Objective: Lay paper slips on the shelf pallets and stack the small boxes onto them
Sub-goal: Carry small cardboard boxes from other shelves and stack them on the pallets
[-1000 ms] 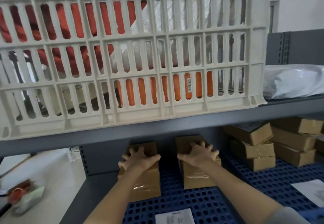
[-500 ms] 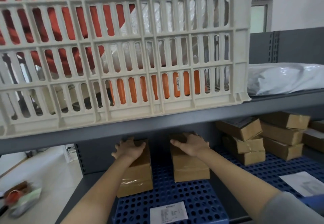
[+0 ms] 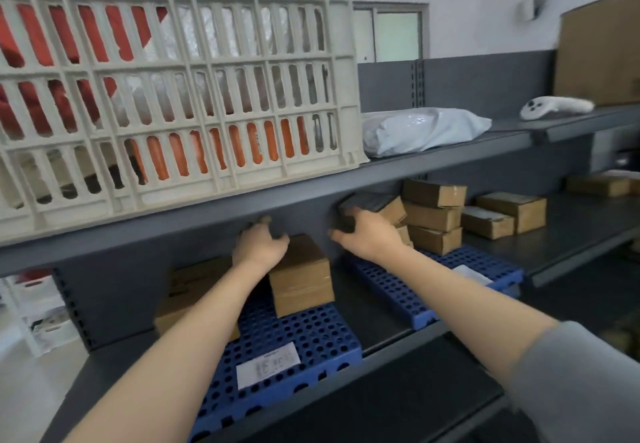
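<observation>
Both hands are reaching into the lower shelf (image 3: 571, 234), under the lip of the upper one. The right hand (image 3: 369, 236) has its fingers curled round the near end of a dark-topped box (image 3: 375, 202). That box sits tilted against the front of a stack of small boxes (image 3: 434, 217) at the back of the right blue pallet (image 3: 391, 290). The left hand (image 3: 260, 247) lies over the rear top of a brown box (image 3: 304, 278) on the left blue pallet (image 3: 301, 338). Its fingers bend into shadow, so I cannot tell whether it grips the box or only rests there.

Another box (image 3: 194, 290) stands just beside the brown one, half hidden behind the left forearm. Both lie with their long axis running front to back, into the shelf. A paper slip (image 3: 268, 364) lies flat near the front edge of the left pallet, well apart from the boxes, and a second slip (image 3: 474, 274) shows on the right pallet.

The relation that matters is that the dark-topped box lies right of and slightly beyond the brown one, with the right hand nearer and already on it. Any transfer between pallets would probably run sideways, low under the upper shelf.
</observation>
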The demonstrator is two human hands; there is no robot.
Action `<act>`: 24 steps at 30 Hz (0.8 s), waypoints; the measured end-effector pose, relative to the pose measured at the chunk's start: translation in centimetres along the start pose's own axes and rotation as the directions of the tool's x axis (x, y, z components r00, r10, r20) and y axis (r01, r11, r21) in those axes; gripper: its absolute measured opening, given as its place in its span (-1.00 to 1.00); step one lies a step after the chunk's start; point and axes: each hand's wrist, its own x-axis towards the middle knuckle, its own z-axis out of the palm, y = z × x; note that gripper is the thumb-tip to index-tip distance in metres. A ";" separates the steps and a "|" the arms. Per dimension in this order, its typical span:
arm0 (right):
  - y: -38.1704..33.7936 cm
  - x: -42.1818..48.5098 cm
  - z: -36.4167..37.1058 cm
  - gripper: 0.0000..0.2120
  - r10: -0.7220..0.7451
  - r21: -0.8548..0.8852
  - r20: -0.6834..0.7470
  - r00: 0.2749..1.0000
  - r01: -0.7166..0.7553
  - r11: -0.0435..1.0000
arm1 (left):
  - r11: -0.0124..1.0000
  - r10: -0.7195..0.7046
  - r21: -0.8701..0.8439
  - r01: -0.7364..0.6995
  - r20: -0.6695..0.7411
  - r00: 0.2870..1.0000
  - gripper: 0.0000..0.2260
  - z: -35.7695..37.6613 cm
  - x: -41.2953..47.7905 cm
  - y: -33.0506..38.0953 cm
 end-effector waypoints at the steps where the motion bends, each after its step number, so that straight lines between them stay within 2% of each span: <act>1: 0.5 -0.6 -0.9 -0.42 -0.001 -0.016 -0.030 1.000 0.001 1.000 | 0.999 0.031 -0.012 -0.032 -0.002 1.000 -0.53 0.2 -0.5 1.1; 8: 5.9 -4.2 -7.1 -0.45 0.086 -0.062 -0.178 0.980 -0.099 0.993 | 0.986 0.160 -0.055 -0.156 0.076 0.984 -0.57 3.1 -3.4 8.9; 13: 11.0 -7.3 -10.9 -0.46 0.158 -0.108 -0.222 0.962 -0.185 0.977 | 0.966 0.249 -0.098 -0.237 0.125 0.960 -0.64 6.8 -5.1 14.1; 16: 15.4 -9.8 -13.9 -0.49 0.238 -0.099 -0.268 0.934 -0.272 0.957 | 0.942 0.322 -0.150 -0.299 0.164 0.932 -0.58 9.9 -6.8 18.8; 20: 21.4 -13.2 -17.7 -0.49 0.339 -0.101 -0.296 0.893 -0.382 0.918 | 0.925 0.368 -0.186 -0.332 0.210 0.906 -0.60 14.5 -8.6 24.3; 24: 27.6 -16.2 -22.1 -0.44 0.421 -0.096 -0.322 0.848 -0.471 0.877 | 0.905 0.413 -0.208 -0.371 0.224 0.883 -0.58 18.0 -10.2 30.3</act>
